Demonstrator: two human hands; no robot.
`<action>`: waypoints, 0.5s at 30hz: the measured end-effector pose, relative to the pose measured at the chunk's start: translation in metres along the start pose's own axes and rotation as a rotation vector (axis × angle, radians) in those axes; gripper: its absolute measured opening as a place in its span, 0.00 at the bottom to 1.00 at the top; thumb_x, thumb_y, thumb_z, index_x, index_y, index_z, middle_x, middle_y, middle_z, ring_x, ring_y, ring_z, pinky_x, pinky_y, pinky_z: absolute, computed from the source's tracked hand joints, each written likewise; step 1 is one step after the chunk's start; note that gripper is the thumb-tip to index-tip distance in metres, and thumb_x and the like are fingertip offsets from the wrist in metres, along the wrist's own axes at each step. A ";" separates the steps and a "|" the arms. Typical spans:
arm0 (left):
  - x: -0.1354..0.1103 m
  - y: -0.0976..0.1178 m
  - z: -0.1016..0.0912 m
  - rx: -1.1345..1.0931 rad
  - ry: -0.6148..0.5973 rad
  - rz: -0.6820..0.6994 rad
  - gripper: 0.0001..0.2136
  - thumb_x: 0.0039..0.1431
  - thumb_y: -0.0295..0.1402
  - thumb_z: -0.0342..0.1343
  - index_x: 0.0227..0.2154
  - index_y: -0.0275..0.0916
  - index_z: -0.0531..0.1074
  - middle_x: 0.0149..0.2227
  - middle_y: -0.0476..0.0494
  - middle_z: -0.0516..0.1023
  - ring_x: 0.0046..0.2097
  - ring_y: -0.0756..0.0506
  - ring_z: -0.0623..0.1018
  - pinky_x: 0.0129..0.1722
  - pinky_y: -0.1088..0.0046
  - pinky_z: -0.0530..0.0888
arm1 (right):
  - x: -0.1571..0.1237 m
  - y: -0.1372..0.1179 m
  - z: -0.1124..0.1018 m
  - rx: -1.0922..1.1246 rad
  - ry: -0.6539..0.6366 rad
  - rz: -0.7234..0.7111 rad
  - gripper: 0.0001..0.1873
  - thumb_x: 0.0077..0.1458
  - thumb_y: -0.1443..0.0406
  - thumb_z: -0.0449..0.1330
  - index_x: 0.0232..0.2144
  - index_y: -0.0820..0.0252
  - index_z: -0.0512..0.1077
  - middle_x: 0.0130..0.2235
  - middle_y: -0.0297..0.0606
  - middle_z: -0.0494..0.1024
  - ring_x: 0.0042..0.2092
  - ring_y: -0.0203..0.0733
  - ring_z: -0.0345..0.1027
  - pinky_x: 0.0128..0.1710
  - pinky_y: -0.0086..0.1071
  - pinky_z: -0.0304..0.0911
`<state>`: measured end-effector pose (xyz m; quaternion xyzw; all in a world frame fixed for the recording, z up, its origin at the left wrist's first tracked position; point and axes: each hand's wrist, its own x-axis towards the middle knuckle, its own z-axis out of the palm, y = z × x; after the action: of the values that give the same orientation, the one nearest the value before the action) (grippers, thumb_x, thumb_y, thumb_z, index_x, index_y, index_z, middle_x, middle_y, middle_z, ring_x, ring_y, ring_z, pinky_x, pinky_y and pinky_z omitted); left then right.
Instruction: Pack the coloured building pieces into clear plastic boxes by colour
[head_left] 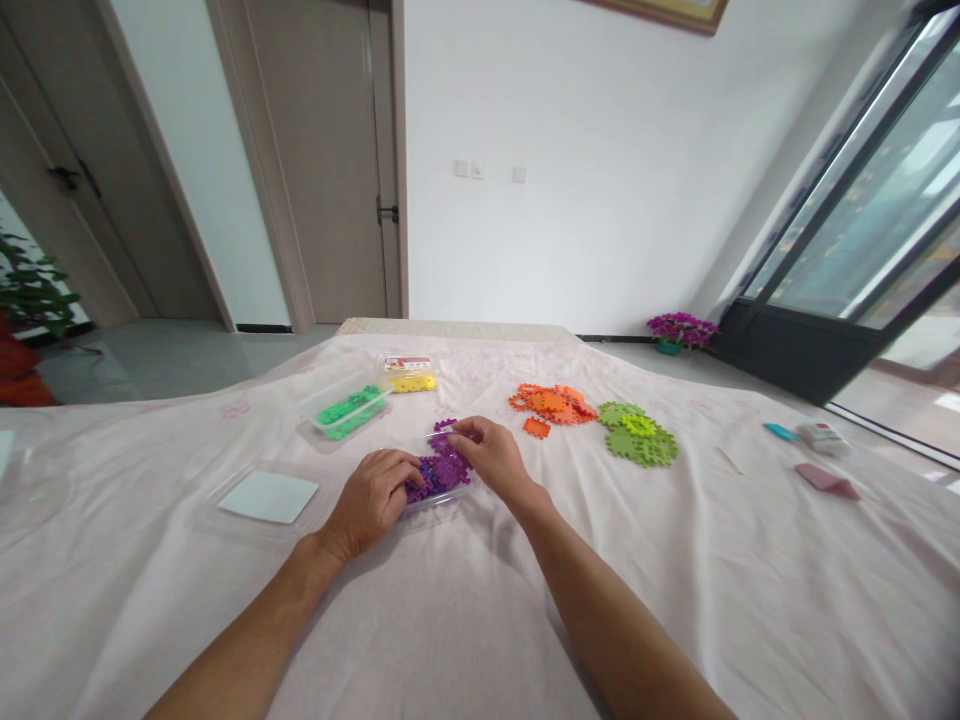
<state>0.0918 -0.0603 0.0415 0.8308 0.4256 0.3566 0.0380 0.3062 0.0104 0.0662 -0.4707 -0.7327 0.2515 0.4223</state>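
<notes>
Purple pieces [444, 468] between left hand [371, 500] and right hand [489, 455], both gripping some.

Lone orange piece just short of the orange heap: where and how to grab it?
Likely a pinch from above across two opposite edges of the lone orange piece. It lies flat on the cloth, clear of the orange heap, so its sides are free but nothing slips under it. The right hand is nearest.
</notes>
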 end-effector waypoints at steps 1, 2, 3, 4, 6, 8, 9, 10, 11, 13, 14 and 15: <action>-0.001 0.000 0.001 0.005 0.011 -0.001 0.12 0.58 0.21 0.47 0.34 0.40 0.75 0.41 0.43 0.77 0.46 0.42 0.74 0.49 0.60 0.69 | -0.002 -0.001 0.002 -0.084 -0.005 -0.028 0.08 0.54 0.62 0.63 0.37 0.57 0.78 0.36 0.36 0.81 0.37 0.40 0.72 0.39 0.32 0.65; -0.001 0.000 0.002 0.011 0.020 0.000 0.12 0.58 0.21 0.47 0.33 0.40 0.75 0.41 0.43 0.76 0.45 0.42 0.74 0.48 0.61 0.69 | -0.003 -0.002 0.002 -0.147 -0.007 -0.055 0.08 0.54 0.64 0.63 0.37 0.56 0.79 0.38 0.37 0.81 0.39 0.40 0.73 0.41 0.32 0.65; -0.002 0.000 0.002 0.019 0.027 0.002 0.12 0.58 0.21 0.47 0.33 0.40 0.74 0.40 0.42 0.76 0.44 0.42 0.74 0.47 0.61 0.69 | -0.004 -0.003 0.002 -0.187 -0.010 -0.081 0.08 0.54 0.66 0.63 0.37 0.56 0.79 0.38 0.37 0.81 0.40 0.40 0.73 0.42 0.32 0.64; -0.002 0.000 0.002 0.027 0.030 0.004 0.11 0.58 0.21 0.48 0.32 0.40 0.74 0.39 0.42 0.75 0.43 0.42 0.73 0.46 0.62 0.70 | -0.005 -0.005 0.002 -0.206 -0.018 -0.107 0.08 0.55 0.67 0.62 0.37 0.55 0.79 0.38 0.36 0.81 0.41 0.40 0.73 0.43 0.32 0.64; -0.003 0.000 0.002 0.043 0.030 0.010 0.10 0.59 0.22 0.48 0.32 0.40 0.74 0.36 0.42 0.74 0.41 0.42 0.73 0.44 0.62 0.70 | -0.006 -0.008 0.000 -0.215 -0.061 -0.162 0.09 0.56 0.68 0.60 0.36 0.54 0.79 0.38 0.35 0.82 0.42 0.40 0.73 0.44 0.31 0.63; -0.003 0.000 0.002 0.057 0.022 0.019 0.09 0.60 0.23 0.48 0.32 0.40 0.73 0.35 0.42 0.73 0.39 0.42 0.72 0.42 0.62 0.69 | -0.008 -0.012 -0.002 -0.234 -0.127 -0.229 0.09 0.56 0.69 0.60 0.36 0.54 0.79 0.38 0.33 0.82 0.42 0.39 0.73 0.45 0.31 0.63; -0.002 0.000 0.002 0.062 0.016 0.026 0.09 0.61 0.24 0.48 0.32 0.40 0.73 0.34 0.42 0.73 0.39 0.42 0.71 0.41 0.62 0.69 | -0.009 -0.015 -0.003 -0.254 -0.169 -0.265 0.08 0.55 0.69 0.61 0.36 0.54 0.79 0.38 0.33 0.82 0.41 0.39 0.73 0.45 0.31 0.62; -0.002 0.000 0.002 0.064 0.009 0.034 0.09 0.62 0.24 0.48 0.32 0.40 0.73 0.33 0.42 0.73 0.39 0.42 0.71 0.41 0.62 0.69 | -0.010 -0.017 -0.004 -0.281 -0.215 -0.302 0.08 0.54 0.69 0.62 0.36 0.55 0.80 0.37 0.33 0.82 0.41 0.39 0.73 0.46 0.31 0.61; -0.002 0.000 0.001 0.068 0.002 0.041 0.09 0.62 0.25 0.48 0.32 0.40 0.72 0.33 0.43 0.73 0.38 0.42 0.71 0.40 0.62 0.69 | -0.011 -0.019 -0.004 -0.318 -0.261 -0.336 0.07 0.53 0.68 0.62 0.35 0.55 0.80 0.37 0.33 0.82 0.41 0.39 0.72 0.46 0.31 0.61; -0.002 -0.001 0.001 0.078 -0.010 0.050 0.09 0.64 0.26 0.47 0.32 0.40 0.72 0.32 0.43 0.73 0.38 0.43 0.71 0.40 0.62 0.68 | -0.013 -0.022 -0.004 -0.416 -0.336 -0.374 0.06 0.53 0.67 0.63 0.33 0.55 0.80 0.35 0.33 0.82 0.40 0.40 0.72 0.46 0.32 0.59; -0.002 -0.001 0.001 0.088 -0.011 0.052 0.09 0.65 0.27 0.47 0.32 0.40 0.72 0.32 0.43 0.74 0.37 0.43 0.71 0.40 0.62 0.68 | -0.014 -0.023 -0.004 -0.473 -0.364 -0.376 0.05 0.53 0.66 0.63 0.32 0.54 0.81 0.34 0.34 0.82 0.40 0.41 0.71 0.46 0.33 0.59; -0.002 -0.001 0.001 0.100 -0.008 0.052 0.09 0.65 0.28 0.47 0.32 0.40 0.72 0.32 0.43 0.74 0.37 0.43 0.71 0.40 0.62 0.68 | -0.014 -0.023 -0.004 -0.527 -0.380 -0.370 0.06 0.54 0.66 0.63 0.30 0.54 0.81 0.33 0.35 0.82 0.40 0.41 0.71 0.45 0.33 0.59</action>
<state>0.0911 -0.0609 0.0396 0.8439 0.4211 0.3323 -0.0110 0.3014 -0.0122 0.0804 -0.3681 -0.9102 0.0566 0.1814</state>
